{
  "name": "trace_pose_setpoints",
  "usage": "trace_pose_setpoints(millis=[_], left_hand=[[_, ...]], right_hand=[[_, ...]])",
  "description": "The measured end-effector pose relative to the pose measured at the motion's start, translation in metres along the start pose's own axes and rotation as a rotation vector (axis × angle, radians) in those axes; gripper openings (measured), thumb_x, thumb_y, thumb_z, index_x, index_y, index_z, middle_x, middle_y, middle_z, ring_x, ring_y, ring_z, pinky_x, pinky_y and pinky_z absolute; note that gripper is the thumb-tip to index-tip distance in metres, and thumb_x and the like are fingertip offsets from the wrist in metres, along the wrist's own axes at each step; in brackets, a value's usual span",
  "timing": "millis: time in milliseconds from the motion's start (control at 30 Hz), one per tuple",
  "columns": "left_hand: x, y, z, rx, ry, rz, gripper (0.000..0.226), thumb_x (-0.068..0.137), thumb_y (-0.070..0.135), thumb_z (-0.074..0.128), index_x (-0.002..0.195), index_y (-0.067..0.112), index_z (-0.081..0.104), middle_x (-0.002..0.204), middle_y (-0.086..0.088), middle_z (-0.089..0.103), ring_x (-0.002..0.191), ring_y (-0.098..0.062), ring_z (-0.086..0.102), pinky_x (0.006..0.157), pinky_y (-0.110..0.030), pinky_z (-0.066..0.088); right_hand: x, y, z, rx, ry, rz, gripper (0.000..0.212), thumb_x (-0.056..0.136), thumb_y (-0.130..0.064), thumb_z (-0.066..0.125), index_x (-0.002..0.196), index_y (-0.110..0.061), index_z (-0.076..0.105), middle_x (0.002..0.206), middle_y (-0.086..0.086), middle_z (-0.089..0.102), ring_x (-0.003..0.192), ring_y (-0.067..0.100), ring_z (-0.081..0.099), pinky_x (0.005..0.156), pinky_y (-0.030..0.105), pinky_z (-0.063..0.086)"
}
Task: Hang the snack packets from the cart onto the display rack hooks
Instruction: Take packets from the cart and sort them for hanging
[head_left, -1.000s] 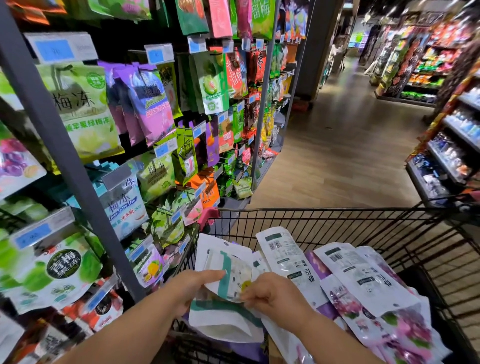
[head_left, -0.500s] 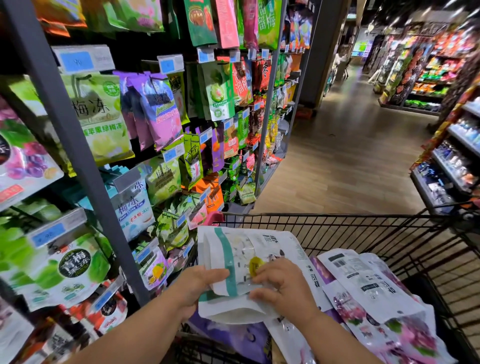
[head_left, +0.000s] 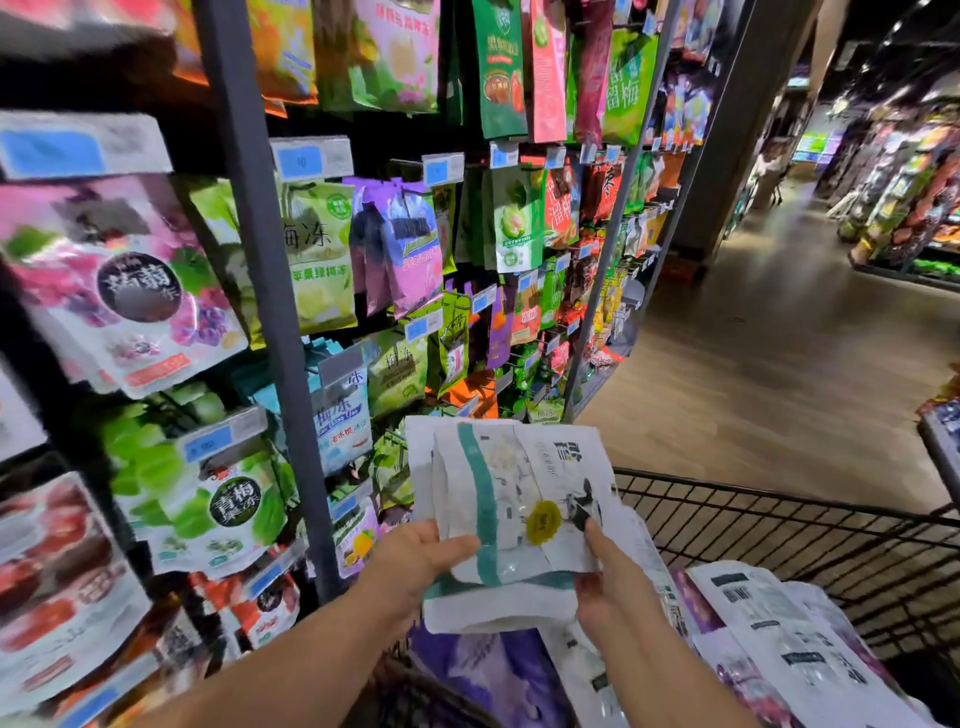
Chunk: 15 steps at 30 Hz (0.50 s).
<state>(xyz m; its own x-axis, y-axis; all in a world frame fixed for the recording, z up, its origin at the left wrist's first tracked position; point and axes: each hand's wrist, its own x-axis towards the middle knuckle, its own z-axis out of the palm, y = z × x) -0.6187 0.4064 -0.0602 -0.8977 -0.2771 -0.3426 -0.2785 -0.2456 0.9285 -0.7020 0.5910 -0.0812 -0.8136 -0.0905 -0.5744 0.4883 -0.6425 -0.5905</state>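
Observation:
Both my hands hold a small stack of white snack packets (head_left: 511, 499) with a teal stripe and a yellow sticker, raised above the black wire cart (head_left: 779, 525). My left hand (head_left: 415, 564) grips the stack's lower left edge, thumb across the front. My right hand (head_left: 613, 587) pinches its lower right corner. More white and purple packets (head_left: 779, 639) lie in the cart at the right. The display rack (head_left: 270, 322) with hooks full of hanging packets fills the left half of the view.
A grey rack upright (head_left: 244, 218) stands just left of my hands. Blue price tags (head_left: 311, 158) front the hook rows. A wooden-floored aisle (head_left: 779, 374) runs ahead on the right, with other shelves (head_left: 904, 197) beyond.
The white packets have risen out of the cart in both hands, up to the rack's lower rows. The view has swung up and towards the rack.

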Motion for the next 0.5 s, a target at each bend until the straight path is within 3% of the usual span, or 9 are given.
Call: trace_pose_setpoints(millis=[67, 167, 300, 400, 500], left_hand=[[-0.006, 0.006, -0.007, 0.017, 0.016, 0.026, 0.008, 0.078, 0.001, 0.075, 0.080, 0.002, 0.067, 0.069, -0.005, 0.074, 0.061, -0.016, 0.070, 0.054, -0.024, 0.054], [-0.013, 0.015, -0.022, 0.087, 0.043, 0.041, 0.041, 0.060, 0.018, 0.085, 0.095, 0.005, 0.070, 0.089, -0.007, 0.076, 0.082, -0.024, 0.073, 0.077, -0.036, 0.059], [-0.035, 0.024, -0.043, 0.146, 0.112, 0.088, 0.029, 0.071, 0.007, 0.083, 0.097, 0.006, 0.072, 0.092, -0.004, 0.077, 0.080, -0.015, 0.074, 0.064, -0.019, 0.054], [-0.056, 0.028, -0.067, 0.157, 0.206, 0.126, 0.025, 0.071, 0.019, 0.084, 0.089, 0.007, 0.071, 0.079, 0.001, 0.076, 0.069, -0.008, 0.071, 0.061, -0.016, 0.052], [-0.075, 0.030, -0.097, 0.130, 0.348, 0.140, 0.076, 0.042, 0.061, 0.086, 0.096, 0.009, 0.071, 0.084, -0.006, 0.075, 0.080, -0.022, 0.072, 0.082, -0.039, 0.057]], right_hand=[[0.002, -0.001, 0.015, 0.026, -0.051, 0.002, 0.027, 0.091, -0.010, 0.064, 0.118, -0.006, 0.062, 0.076, 0.012, 0.074, 0.063, 0.022, 0.072, 0.047, 0.035, 0.058], [0.004, -0.006, 0.041, 0.045, -0.092, 0.001, 0.032, 0.091, -0.013, 0.064, 0.123, -0.009, 0.062, 0.079, 0.009, 0.075, 0.063, 0.019, 0.072, 0.045, 0.033, 0.057], [0.012, -0.009, 0.080, 0.004, -0.248, -0.066, 0.038, 0.095, -0.015, 0.058, 0.133, -0.015, 0.057, 0.116, 0.012, 0.070, 0.079, 0.020, 0.073, 0.057, 0.041, 0.061], [0.002, -0.010, 0.113, -0.135, -0.420, -0.154, 0.031, 0.097, -0.012, 0.055, 0.127, -0.018, 0.058, 0.112, 0.007, 0.072, 0.083, 0.019, 0.074, 0.061, 0.039, 0.060], [-0.014, 0.000, 0.143, -0.354, -0.560, -0.248, 0.024, 0.098, -0.008, 0.053, 0.120, -0.013, 0.056, 0.113, 0.014, 0.070, 0.095, 0.031, 0.070, 0.079, 0.050, 0.057]])
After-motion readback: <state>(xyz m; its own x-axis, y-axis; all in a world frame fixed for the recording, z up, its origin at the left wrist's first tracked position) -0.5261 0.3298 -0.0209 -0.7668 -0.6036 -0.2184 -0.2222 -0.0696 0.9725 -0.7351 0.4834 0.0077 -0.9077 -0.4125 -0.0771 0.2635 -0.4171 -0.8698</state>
